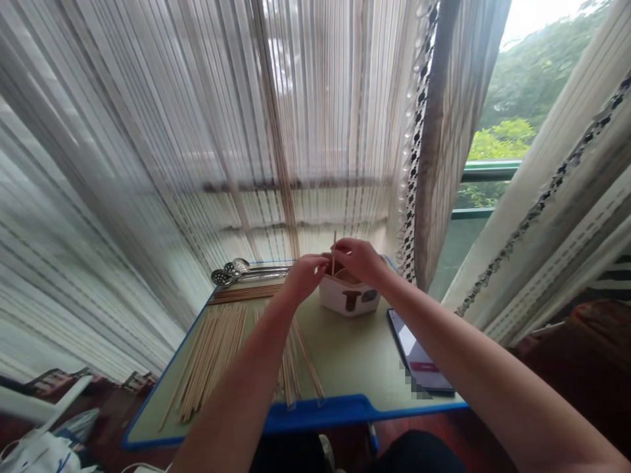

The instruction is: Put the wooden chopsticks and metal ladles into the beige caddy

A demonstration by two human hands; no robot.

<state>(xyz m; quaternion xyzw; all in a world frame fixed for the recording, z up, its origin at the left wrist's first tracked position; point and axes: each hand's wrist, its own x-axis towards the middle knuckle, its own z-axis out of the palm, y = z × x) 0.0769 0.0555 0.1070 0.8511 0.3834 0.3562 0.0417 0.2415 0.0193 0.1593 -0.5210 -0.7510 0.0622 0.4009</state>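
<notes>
A white utensil holder [331, 301] with a brown print stands at the far side of a small table, its inside divided by a brown wall. My right hand [362, 256] is above it, fingers pinched on a light wooden chopstick [334, 253] that points upright, its lower end inside the holder. At the holder's left rim is my left hand [306, 272], with fingers bent and tips close together; what lies between them is hidden. Many light chopsticks [211, 355] lie in a pile on the left, and several more [306, 358] lie loose, partly behind my left forearm.
Perforated metal skimmers [229, 270] and a row of darker chopsticks [246, 293] lie along the table's back left. A phone [419, 358] rests on the right, partly under my right forearm. The table [345, 361] has a blue edge. Sheer curtains [236, 131] hang directly behind.
</notes>
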